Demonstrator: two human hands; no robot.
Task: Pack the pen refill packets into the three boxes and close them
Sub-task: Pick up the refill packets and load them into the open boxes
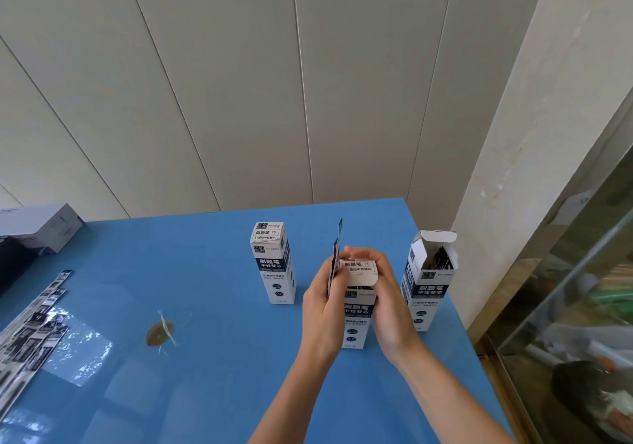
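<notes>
My left hand (325, 293) has its grip pinched on one slim refill packet (337, 251), which stands on edge beside the top of the middle box (356, 310). My right hand (387, 306) curls round that box's upper right side and steadies it upright on the blue tabletop (205, 375). The lid flap (359, 267) is folded most of the way over, with dark packet ends showing in the gap beneath it. To the left stands the closed box (274, 265); to the right is the open box (428, 282), flap up and packets visible inside. The loose packets (34, 327) lie well apart at the tabletop's left edge, near a white carton (41, 228). The risk, as I judge it, is that the packet ends under the flap could catch it and crease the tuck tab, or that a downward push could tip this tall, narrow box. The packet in my pinch also crowds the flap and could slip.
</notes>
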